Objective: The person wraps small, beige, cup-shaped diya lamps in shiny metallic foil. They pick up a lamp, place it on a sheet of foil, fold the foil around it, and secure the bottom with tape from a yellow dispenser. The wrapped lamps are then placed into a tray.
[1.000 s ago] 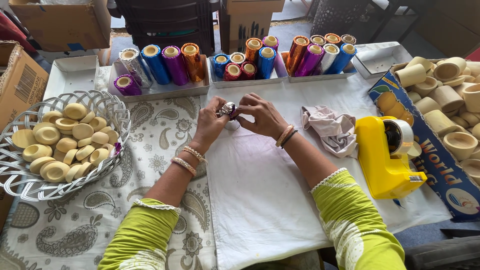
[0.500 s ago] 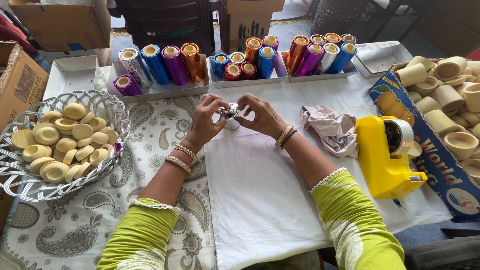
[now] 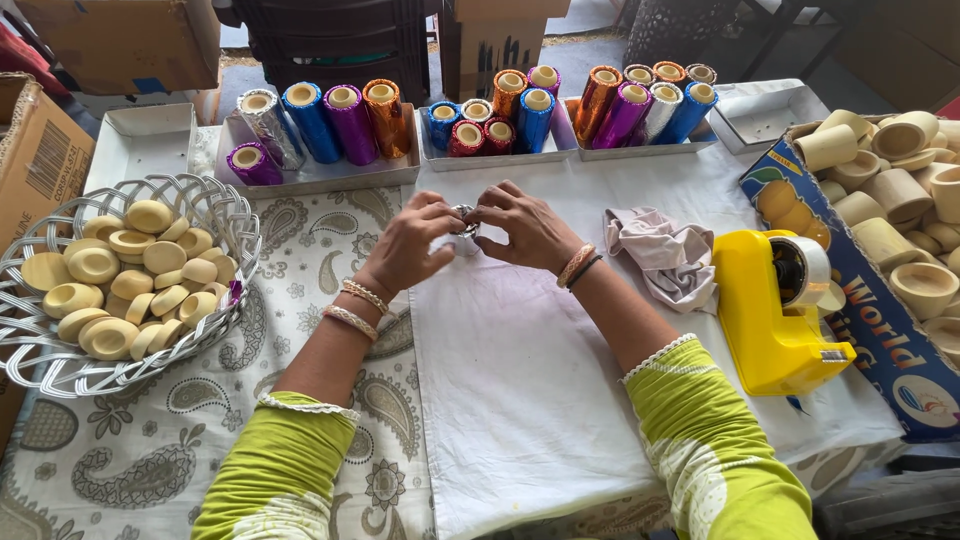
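My left hand (image 3: 412, 243) and my right hand (image 3: 524, 226) meet over the white cloth (image 3: 520, 400) at the table's middle. Both pinch a small silver foil-covered piece (image 3: 463, 222) between their fingertips; most of it is hidden by the fingers. Bangles sit on both wrists, and my sleeves are green.
A silver woven basket (image 3: 40, 355) of pale round wooden pieces stands at the left. Trays of coloured foil rolls (image 3: 350, 120) line the far edge. A yellow tape dispenser (image 3: 775, 310) and a crumpled cloth (image 3: 665, 255) lie right, beside a box of wooden cups (image 3: 900, 250).
Both hands stay together on the silver piece, with the fingers shifting slightly around it. Nothing else has moved.
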